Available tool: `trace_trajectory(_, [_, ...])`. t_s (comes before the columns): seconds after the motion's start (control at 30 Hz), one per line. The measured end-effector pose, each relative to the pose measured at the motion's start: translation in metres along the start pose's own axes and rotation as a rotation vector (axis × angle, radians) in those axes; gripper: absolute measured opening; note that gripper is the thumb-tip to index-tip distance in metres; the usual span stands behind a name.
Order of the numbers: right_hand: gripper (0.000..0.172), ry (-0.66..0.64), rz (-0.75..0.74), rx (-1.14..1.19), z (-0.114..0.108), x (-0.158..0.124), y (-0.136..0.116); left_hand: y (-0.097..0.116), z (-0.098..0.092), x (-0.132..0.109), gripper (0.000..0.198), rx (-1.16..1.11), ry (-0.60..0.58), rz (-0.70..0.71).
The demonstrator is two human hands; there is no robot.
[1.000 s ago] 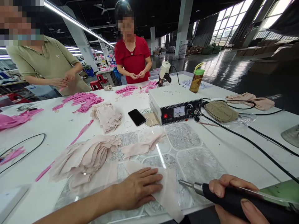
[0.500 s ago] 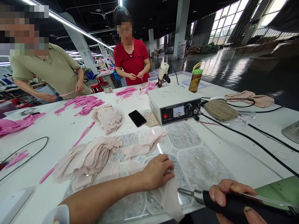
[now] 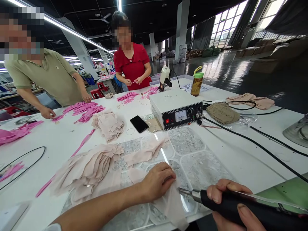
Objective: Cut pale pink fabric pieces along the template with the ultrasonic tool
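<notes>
My left hand point(image 3: 159, 180) rests low over a clear mat point(image 3: 202, 170), its fingers curled and pinching a thin beige fabric strip point(image 3: 172, 208). The strip's lower end hangs past the mat's front edge. My right hand point(image 3: 231, 205) is wrapped around a thick black handpiece point(image 3: 255, 208) with a narrow metal tip. That tip points left, right at the strip's edge beside my left fingers; whether it touches cannot be told. Another beige piece point(image 3: 146, 152) lies crumpled on the mat, and a fanned stack of beige strips point(image 3: 96, 170) sits left of my hand.
A white control box point(image 3: 178, 107) stands behind the mat, with a black cable point(image 3: 240, 138) running right. Near it are a phone point(image 3: 139, 124), a bottle point(image 3: 197, 84) and brown pattern pieces point(image 3: 222, 113). Two people handle pink strips point(image 3: 84, 110) across the table.
The handpiece tip has come closer to the strip and my left fingers. The view has shifted slightly. The person at left has lowered a pink strip and moved their hands down to the table.
</notes>
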State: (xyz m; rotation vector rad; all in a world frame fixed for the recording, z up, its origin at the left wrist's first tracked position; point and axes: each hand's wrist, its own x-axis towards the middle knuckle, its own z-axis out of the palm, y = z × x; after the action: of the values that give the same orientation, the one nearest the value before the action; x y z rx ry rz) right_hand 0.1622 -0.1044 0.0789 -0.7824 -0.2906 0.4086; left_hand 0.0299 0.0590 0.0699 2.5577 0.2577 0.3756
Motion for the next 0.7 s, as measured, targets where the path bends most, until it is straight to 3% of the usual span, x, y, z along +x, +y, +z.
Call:
trace_trajectory(0.23, [0.020, -0.090, -0.079, -0.047, 0.005, 0.004, 0.006, -0.004, 0.000, -0.015, 0.022, 0.116, 0.066, 0.272])
trace_trajectory(0.5, [0.019, -0.114, -0.013, -0.046, -0.003, -0.001, 0.010, -0.001, -0.006, -0.012, 0.028, 0.220, -0.046, 0.268])
trace_trajectory(0.7, [0.016, -0.165, 0.057, -0.039, -0.013, 0.000, 0.012, 0.000, -0.005, -0.014, 0.026, 0.258, -0.049, 0.265])
